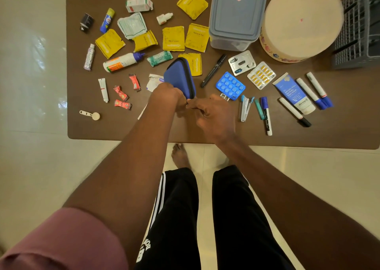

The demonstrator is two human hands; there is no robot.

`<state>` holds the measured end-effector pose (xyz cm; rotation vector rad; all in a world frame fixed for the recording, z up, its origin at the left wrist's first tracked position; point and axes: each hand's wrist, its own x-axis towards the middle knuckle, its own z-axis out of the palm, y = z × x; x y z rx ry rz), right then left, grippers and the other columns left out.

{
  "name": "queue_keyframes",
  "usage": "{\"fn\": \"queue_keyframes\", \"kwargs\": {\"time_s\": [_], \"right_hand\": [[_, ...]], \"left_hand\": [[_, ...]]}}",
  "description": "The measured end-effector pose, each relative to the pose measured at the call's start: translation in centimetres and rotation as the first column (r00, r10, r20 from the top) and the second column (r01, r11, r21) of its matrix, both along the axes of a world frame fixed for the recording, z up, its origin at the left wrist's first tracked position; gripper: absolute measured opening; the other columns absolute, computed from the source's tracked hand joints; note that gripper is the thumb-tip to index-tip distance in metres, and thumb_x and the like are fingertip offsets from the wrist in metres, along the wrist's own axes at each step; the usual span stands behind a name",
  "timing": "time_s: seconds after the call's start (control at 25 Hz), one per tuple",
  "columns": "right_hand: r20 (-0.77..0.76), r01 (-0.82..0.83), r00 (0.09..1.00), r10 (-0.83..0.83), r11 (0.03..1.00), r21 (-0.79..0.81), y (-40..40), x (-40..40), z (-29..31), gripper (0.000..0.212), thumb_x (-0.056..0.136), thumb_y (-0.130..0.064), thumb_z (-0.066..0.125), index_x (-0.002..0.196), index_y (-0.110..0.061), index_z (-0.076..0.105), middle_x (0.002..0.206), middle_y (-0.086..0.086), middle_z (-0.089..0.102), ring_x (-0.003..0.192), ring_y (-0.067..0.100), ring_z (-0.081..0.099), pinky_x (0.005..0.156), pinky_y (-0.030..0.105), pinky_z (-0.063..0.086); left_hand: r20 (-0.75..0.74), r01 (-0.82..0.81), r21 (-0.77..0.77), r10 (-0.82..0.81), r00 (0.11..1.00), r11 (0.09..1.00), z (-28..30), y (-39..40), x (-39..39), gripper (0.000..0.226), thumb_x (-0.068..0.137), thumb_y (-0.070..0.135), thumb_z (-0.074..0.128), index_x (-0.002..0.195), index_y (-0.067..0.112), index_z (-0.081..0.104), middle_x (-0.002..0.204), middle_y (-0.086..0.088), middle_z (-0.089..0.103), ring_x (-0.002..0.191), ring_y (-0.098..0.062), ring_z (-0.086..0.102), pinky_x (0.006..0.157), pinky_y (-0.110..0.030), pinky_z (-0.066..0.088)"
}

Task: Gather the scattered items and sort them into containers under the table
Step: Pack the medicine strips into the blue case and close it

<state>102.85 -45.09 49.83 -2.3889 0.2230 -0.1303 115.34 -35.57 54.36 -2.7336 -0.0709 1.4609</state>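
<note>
Held on edge above the brown table [98, 129]: blue zip case [180, 77], black-trimmed, gripped at its near end by the left hand [167, 95], fingers curled round it; right hand [207, 113] pinches at the case's near corner, fingertips meeting the left hand's, what they pinch hidden. Behind the case, partly covered: one yellow tea sachet [194, 63] and a torn white wrapper [153, 81]. Left of it: white bottle with blue cap [121, 62], green packet [159, 58], three red sachets [121, 94], white tube [103, 90], measuring spoon [90, 114], further yellow sachets. Right of it: black marker [212, 70], blue blister pack [230, 85], two more pill strips, stapler [244, 109], markers, face-wash tube [293, 93]. Far edge: lidded clear plastic box [236, 14], round floral box [300, 23], grey basket [359, 27].
</note>
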Motion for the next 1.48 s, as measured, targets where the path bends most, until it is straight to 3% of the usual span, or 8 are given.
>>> {"fn": "queue_keyframes", "kwargs": {"time_s": [0.16, 0.32, 0.4, 0.44, 0.64, 0.96, 1.24, 1.48], "right_hand": [[-0.096, 0.279, 0.960, -0.264, 0.846, 0.454, 0.8, -0.2, 0.3, 0.025, 0.087, -0.015, 0.058, 0.092, -0.023, 0.082, 0.084, -0.007, 0.078, 0.080, 0.011, 0.070, 0.075, 0.042, 0.060], [-0.195, 0.385, 0.913, -0.359, 0.591, 0.709, 1.1, -0.2, 1.1, 0.019, 0.087, 0.008, 0.066, 0.095, -0.003, 0.080, 0.090, 0.003, 0.080, 0.090, 0.018, 0.077, 0.090, 0.039, 0.061], [-0.212, 0.346, 0.935, -0.285, 0.599, 0.722, 0.4, -0.3, 1.4, 0.019, 0.088, 0.008, 0.066, 0.096, -0.003, 0.080, 0.092, 0.004, 0.080, 0.090, 0.018, 0.076, 0.085, 0.033, 0.060], [-0.218, 0.325, 0.944, -0.247, 0.588, 0.741, 0.1, -0.4, 1.6, 0.019, 0.089, 0.008, 0.066, 0.096, -0.003, 0.079, 0.093, 0.005, 0.080, 0.090, 0.019, 0.076, 0.082, 0.033, 0.060], [-0.315, 0.484, 0.865, -0.390, 0.488, 0.726, -2.3, 0.3, 3.4, 0.015, 0.102, -0.017, 0.062, 0.111, -0.015, 0.074, 0.100, 0.005, 0.078, 0.083, 0.014, 0.068, 0.070, 0.024, 0.054], [-0.736, 0.741, 0.672, -0.086, 0.105, 0.664, -2.7, 2.5, 3.5, 0.032, 0.091, -0.062, 0.065, 0.097, -0.031, 0.067, 0.097, -0.003, 0.075, 0.095, 0.022, 0.072, 0.092, 0.053, 0.058], [-0.622, 0.568, 0.783, 0.026, 0.380, 0.730, -1.7, 1.2, 2.6, 0.056, 0.102, -0.066, 0.039, 0.154, -0.046, 0.035, 0.143, -0.008, 0.060, 0.125, 0.015, 0.062, 0.099, 0.042, 0.055], [-0.639, 0.589, 0.769, 0.019, 0.367, 0.720, -2.4, 0.5, 2.2, 0.057, 0.098, -0.066, 0.050, 0.148, -0.039, 0.048, 0.139, -0.003, 0.063, 0.119, 0.018, 0.066, 0.084, 0.041, 0.063]], "left_hand": [[-0.087, -0.379, -0.237, 0.369, 0.925, 0.894, -2.1, 0.9, -1.0, 0.044, 0.100, 0.021, 0.063, 0.140, 0.007, 0.052, 0.130, -0.011, 0.059, 0.109, -0.024, 0.062, 0.062, 0.001, 0.044], [-0.411, -0.939, -0.319, 0.874, 0.260, 0.129, -3.6, 0.0, 0.3, 0.021, 0.109, 0.006, 0.037, 0.118, 0.008, 0.057, 0.109, -0.013, 0.063, 0.090, -0.014, 0.062, 0.045, -0.010, 0.042], [-0.568, -0.893, -0.144, 0.774, -0.279, -0.427, -3.9, -0.6, 0.4, 0.036, 0.108, 0.018, 0.034, 0.100, 0.007, 0.067, 0.103, -0.014, 0.067, 0.078, -0.025, 0.061, 0.046, -0.029, 0.052], [-0.590, -0.838, -0.143, 0.725, -0.355, -0.527, -4.1, -0.7, 0.2, 0.038, 0.107, 0.018, 0.034, 0.096, 0.006, 0.068, 0.107, -0.013, 0.069, 0.073, -0.027, 0.061, 0.044, -0.035, 0.053], [-0.737, -0.764, -0.229, 0.620, -0.268, -0.603, -2.8, -1.3, -1.8, 0.035, 0.110, 0.025, 0.037, 0.096, 0.012, 0.067, 0.078, -0.013, 0.076, 0.052, -0.026, 0.069, 0.040, -0.034, 0.055], [-0.501, -0.765, -0.616, 0.842, 0.199, -0.186, -4.4, -2.8, -4.1, 0.032, 0.109, 0.035, 0.044, 0.100, 0.012, 0.064, 0.096, -0.003, 0.067, 0.079, -0.016, 0.068, 0.077, -0.035, 0.058], [-0.605, -0.829, -0.555, 0.650, 0.459, 0.069, -2.0, -2.7, -5.1, 0.054, 0.082, 0.069, 0.069, 0.118, 0.030, 0.071, 0.109, 0.002, 0.078, 0.108, -0.021, 0.072, 0.101, -0.055, 0.052], [-0.762, -0.829, -0.498, 0.583, 0.280, -0.254, -3.3, 0.6, -6.1, 0.037, 0.095, 0.041, 0.069, 0.126, 0.021, 0.068, 0.120, -0.010, 0.073, 0.115, -0.030, 0.069, 0.103, -0.058, 0.050]]}}
